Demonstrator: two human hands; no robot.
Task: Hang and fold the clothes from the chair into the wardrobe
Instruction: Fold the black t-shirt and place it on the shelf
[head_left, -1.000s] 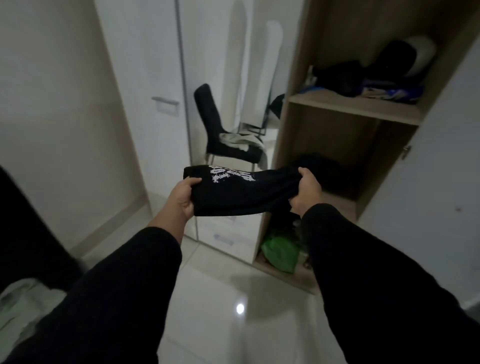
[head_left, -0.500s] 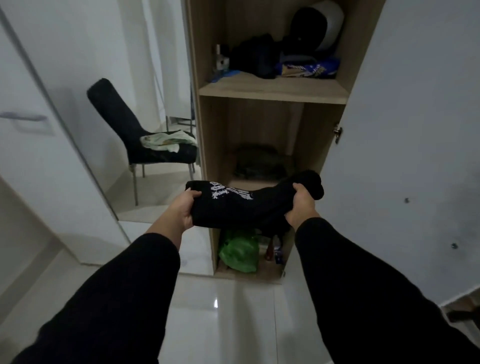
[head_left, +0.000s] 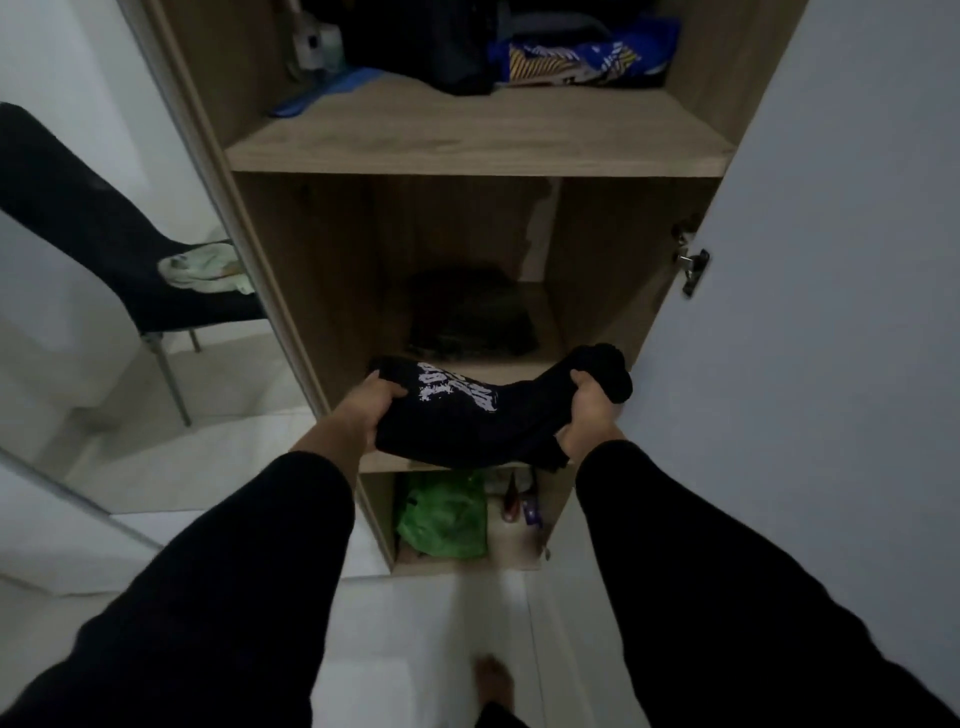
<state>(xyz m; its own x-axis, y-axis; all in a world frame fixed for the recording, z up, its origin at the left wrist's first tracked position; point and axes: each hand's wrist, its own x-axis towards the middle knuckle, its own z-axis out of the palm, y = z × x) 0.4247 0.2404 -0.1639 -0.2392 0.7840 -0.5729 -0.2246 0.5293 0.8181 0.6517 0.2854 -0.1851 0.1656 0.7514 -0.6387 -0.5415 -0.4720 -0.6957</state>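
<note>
At the open wardrobe, we look down our own two arms in black sleeves toward its wooden shelves. Between our hands we hold a folded black garment with white lettering printed across its top. Our left hand grips the garment's left end, thumb curled over the top edge and fingers underneath. Our right hand grips the right end, where the cloth bunches up into a dark lump above the fingers. The garment hangs level just at the front edge of the middle shelf; we cannot tell whether it touches the wood.

Farther back on that same shelf lies a dark folded pile, well behind the garment. Above it, the upper shelf carries a black bundle and a blue and yellow patterned cloth side by side. Below our hands, the bottom compartment holds a bright green bag with a few small items just to its right, too dim to make out.

To the right stands the white wardrobe door, swung open, with a metal hinge on its inner edge. To the left, a mirror panel reflects a black chair with a pale cloth lying on its seat. One bare foot shows on the white tiled floor.
</note>
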